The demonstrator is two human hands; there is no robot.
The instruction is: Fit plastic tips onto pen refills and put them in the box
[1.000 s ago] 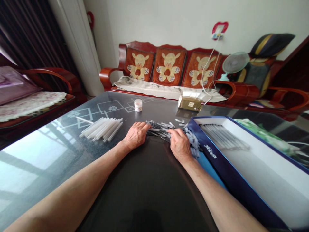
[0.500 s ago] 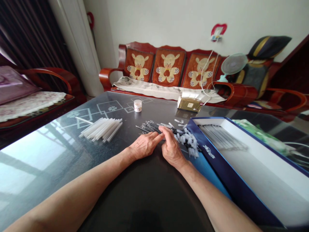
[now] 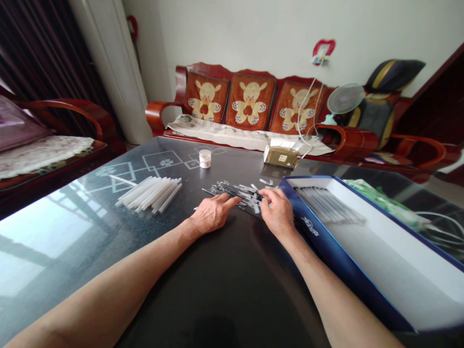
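Observation:
My left hand lies flat on the dark glass table, its fingertips resting on the near edge of a loose pile of thin dark rods. My right hand is just right of that pile, against the blue box. Its fingers are curled down over small white pieces; what they grip is hidden. The box has a white inside and holds a row of grey rods.
A bundle of white tubes lies left of my hands. A small white jar and a gold packet stand further back. Behind the table are a red wooden sofa, a small fan and cables at right.
My right hand moved right from the middle of the pile to the box's near wall, covering the small white pieces. My left hand drew back slightly and stays on the rods.

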